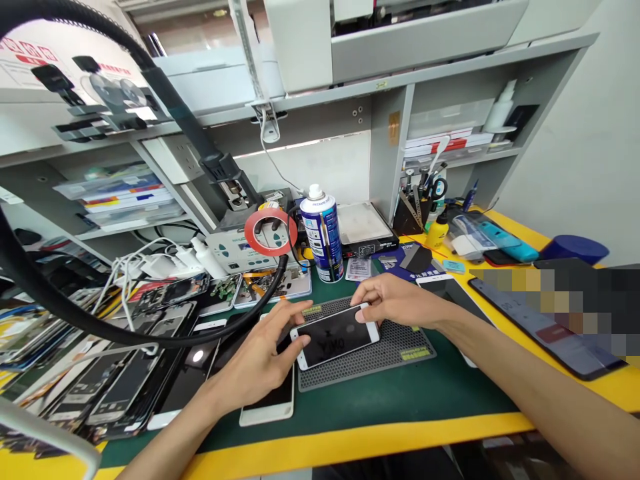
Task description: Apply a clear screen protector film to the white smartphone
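Observation:
A white-framed smartphone (333, 340) with a dark screen is tilted up over a grey perforated mat (350, 373). My left hand (275, 343) pinches its left end between thumb and fingers. At the phone's other end, my right hand (383, 300) grips the upper right corner, its thumb on the front glass. The back of the phone and some fingertips are hidden. Under and beside my left hand lies another white phone (270, 410), partly covered. A further white phone (455, 300) lies beneath my right forearm.
Stacked phones and screens (135, 373) crowd the left side. A black hose (165, 340) loops across the left. Behind stand a blue spray can (323, 240), a red tape ring (250, 230) and a yellow bottle (438, 231). A large phone (545, 327) lies at right.

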A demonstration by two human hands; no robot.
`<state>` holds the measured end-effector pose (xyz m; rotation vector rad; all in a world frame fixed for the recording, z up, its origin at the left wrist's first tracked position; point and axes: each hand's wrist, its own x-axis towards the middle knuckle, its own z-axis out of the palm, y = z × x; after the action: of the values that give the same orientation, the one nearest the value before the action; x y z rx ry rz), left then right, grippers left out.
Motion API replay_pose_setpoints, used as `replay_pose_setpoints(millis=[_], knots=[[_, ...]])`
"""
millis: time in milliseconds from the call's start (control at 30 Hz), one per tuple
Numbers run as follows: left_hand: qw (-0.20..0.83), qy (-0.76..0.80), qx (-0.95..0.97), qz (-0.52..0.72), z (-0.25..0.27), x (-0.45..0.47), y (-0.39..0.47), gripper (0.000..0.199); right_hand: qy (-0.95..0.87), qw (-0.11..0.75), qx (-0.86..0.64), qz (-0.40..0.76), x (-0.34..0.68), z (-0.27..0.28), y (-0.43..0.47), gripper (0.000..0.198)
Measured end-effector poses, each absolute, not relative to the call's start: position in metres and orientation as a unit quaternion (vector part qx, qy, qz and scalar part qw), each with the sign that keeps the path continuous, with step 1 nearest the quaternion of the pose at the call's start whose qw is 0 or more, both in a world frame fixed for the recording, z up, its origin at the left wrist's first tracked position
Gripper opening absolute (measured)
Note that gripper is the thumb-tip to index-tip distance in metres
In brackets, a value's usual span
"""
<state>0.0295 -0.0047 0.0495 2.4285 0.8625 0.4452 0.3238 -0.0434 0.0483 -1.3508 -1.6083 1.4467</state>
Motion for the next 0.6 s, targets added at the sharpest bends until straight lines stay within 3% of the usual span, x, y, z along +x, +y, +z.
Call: replay_pose_setpoints(millis=[200, 433, 600], knots=[[0.402, 0.349, 0.796, 0.289, 0.044, 0.034, 0.005, 0.035, -0.544, 0.346, -0.495, 0.582, 0.321, 0.046, -0.044, 0.025], [0.657, 0.31, 0.559, 0.4, 0.067, 0.048, 0.001, 0.037, -0.447, 0.475, -0.448, 0.611, 0.319, 0.053, -0.05, 0.032], [0.665, 0.311, 0.571, 0.366, 0.077, 0.074, -0.021, 0.025, -0.406, 0.547, -0.364, 0.635, 0.313, 0.053, -0.052, 0.034]])
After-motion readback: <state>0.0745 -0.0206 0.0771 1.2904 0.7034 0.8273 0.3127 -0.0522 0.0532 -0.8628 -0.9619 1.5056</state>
